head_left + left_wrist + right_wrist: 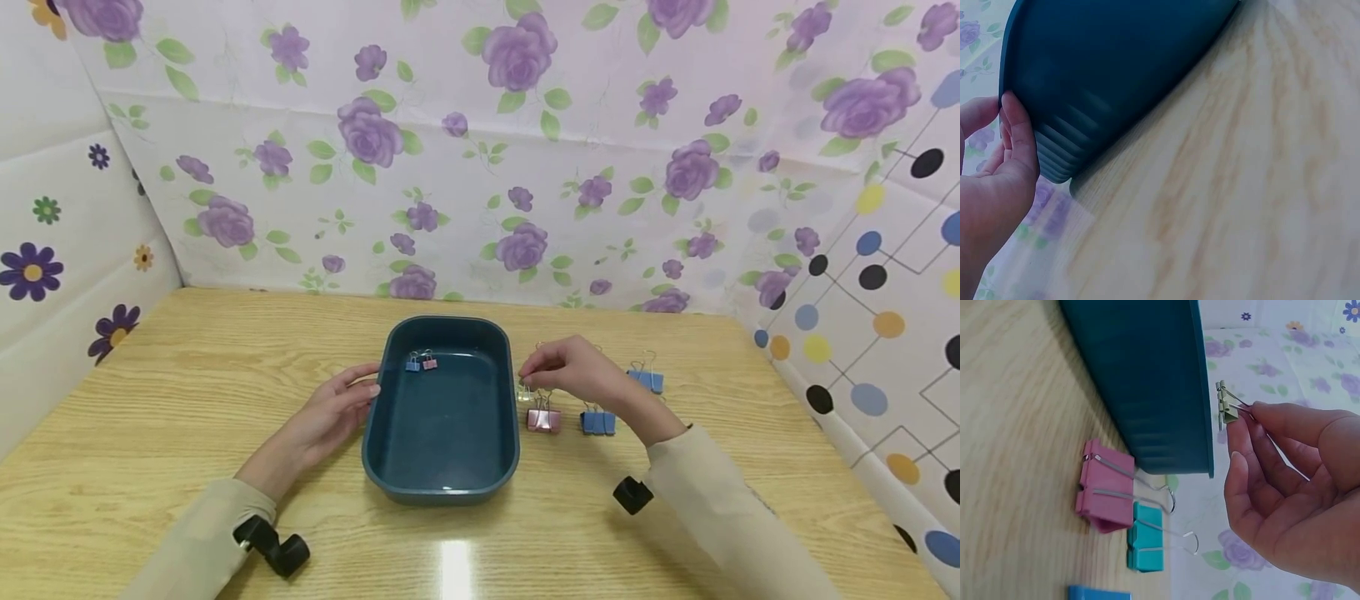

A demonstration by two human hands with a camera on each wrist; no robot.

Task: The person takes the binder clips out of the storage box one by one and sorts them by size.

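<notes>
My right hand [573, 367] pinches a small yellow binder clip [1229, 412] by its wire handles, just outside the right wall of a dark teal bin [441, 492]. In the right wrist view the clip hangs from thumb and fingertips, close to the bin's rim. My left hand [337, 408] touches the bin's left side with its fingertips, the fingers fairly straight. Inside the bin, near the far left, lie a small blue binder clip [412, 365] and a small pink binder clip [430, 363].
Right of the bin stand a larger pink binder clip [543, 420], a blue binder clip [597, 422] and another blue one [647, 381] farther back. A teal binder clip [1145, 537] shows in the right wrist view. Patterned cloth [450, 208] lines the wooden table's [285, 333] back.
</notes>
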